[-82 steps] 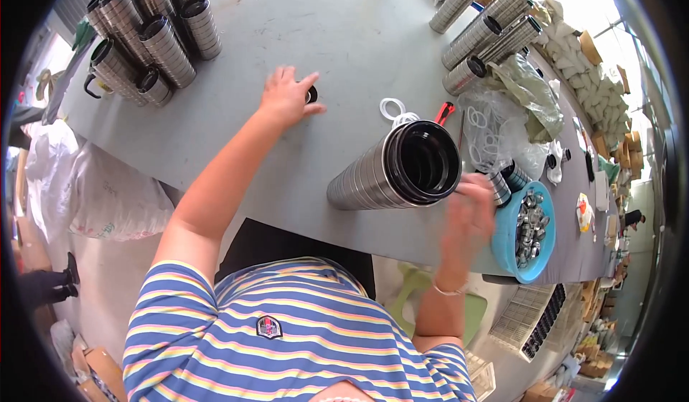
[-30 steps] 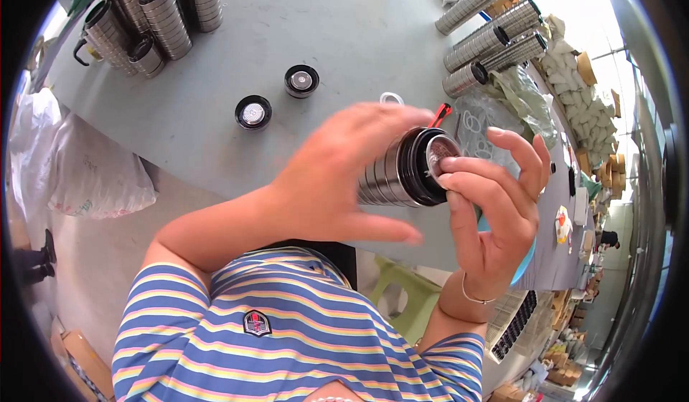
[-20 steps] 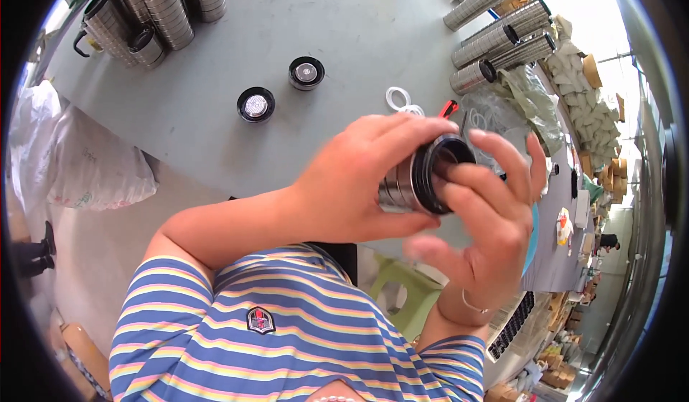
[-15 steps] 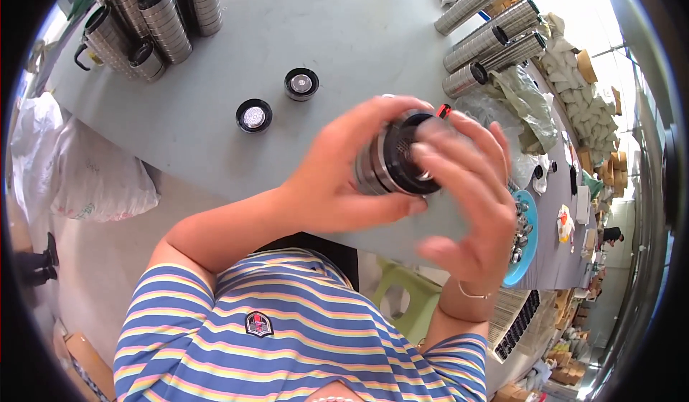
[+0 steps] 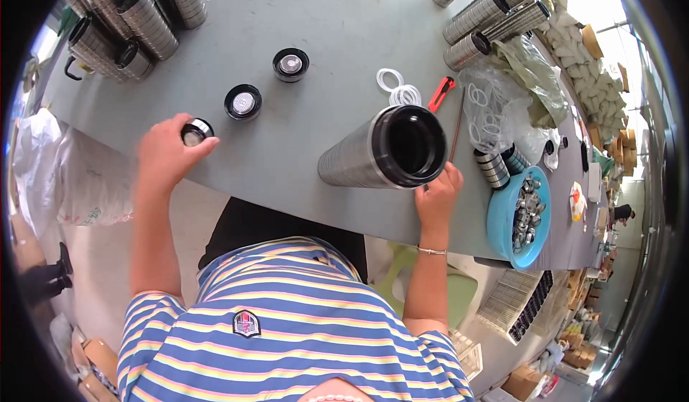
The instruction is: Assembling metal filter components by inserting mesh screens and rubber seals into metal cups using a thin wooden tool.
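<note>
One black-rimmed cap (image 5: 194, 136) is in the left hand (image 5: 166, 151), at the front edge of the grey table (image 5: 337, 29); the thumb lies along its near side and the fingers curl around the far side. Whether its base rests on the tabletop cannot be told. A middle cap (image 5: 243, 102) and a far cap (image 5: 290, 65) stand apart from it and from each other, metal centres uppermost. The right hand (image 5: 439, 190) is partly curled beside the steel column (image 5: 352, 154), a tall stack of ringed bodies topped by a black collar; whether its fingertips close on anything, or touch the column, cannot be told. A thin rod (image 5: 457, 126), a red cutter (image 5: 441, 93) and white rings (image 5: 404, 95) lie beyond; a blue basin (image 5: 500, 223) of small metal parts (image 5: 530, 215) stands to the right.

Handling (judged from appearance): the cap is probably light and stiff, with a smooth, slightly slippery rim; a thumb-and-finger grip across its outer wall suits it, keeping pressure off the metal centre. The column is likely heavier, rigid and top-heavy, its polished steel liable to slide in the palm; hold it low around the body, with a second hand steadying the collar.
</note>
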A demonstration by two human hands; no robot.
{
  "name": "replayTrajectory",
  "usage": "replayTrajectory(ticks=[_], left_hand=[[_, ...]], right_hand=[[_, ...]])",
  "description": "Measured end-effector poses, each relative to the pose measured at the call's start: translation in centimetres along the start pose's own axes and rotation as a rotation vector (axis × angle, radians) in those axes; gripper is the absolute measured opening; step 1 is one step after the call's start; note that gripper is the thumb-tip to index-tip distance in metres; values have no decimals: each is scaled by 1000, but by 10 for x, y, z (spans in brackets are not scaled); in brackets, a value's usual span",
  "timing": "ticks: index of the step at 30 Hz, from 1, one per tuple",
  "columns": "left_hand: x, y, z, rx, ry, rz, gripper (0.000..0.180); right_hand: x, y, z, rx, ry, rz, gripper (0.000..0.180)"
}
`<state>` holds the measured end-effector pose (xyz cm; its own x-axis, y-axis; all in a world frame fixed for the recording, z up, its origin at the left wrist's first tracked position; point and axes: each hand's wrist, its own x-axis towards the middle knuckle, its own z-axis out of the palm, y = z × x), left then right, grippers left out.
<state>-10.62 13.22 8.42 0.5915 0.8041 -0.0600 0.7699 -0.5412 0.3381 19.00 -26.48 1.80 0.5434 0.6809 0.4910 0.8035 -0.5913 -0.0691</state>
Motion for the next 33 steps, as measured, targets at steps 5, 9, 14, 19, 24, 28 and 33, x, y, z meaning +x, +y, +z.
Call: replayTrajectory(ticks=[5, 9, 14, 19, 24, 28, 33], left_hand=[[27, 7, 36, 60, 34, 80, 92], [26, 35, 24, 11, 550, 340, 81], [-21, 142, -11, -907, 49, 902, 115], [-27, 184, 2, -1036, -48, 987, 91], [-26, 186, 5, -1181, -98, 956, 88], [-23, 183, 11, -1307, -70, 925, 92], [-10, 158, -38, -1729, 38, 736, 98]], right_hand=[[40, -19, -45, 513, 221, 166, 18], [92, -67, -137, 826, 369, -88, 13], [141, -122, -169, 416, 48, -307, 10], [140, -133, -186, 250, -147, -323, 27], [149, -136, -187, 208, -245, -386, 50], [145, -114, -157, 689, -71, -377, 33], [79, -5, -87, 868, 483, 413, 22]])
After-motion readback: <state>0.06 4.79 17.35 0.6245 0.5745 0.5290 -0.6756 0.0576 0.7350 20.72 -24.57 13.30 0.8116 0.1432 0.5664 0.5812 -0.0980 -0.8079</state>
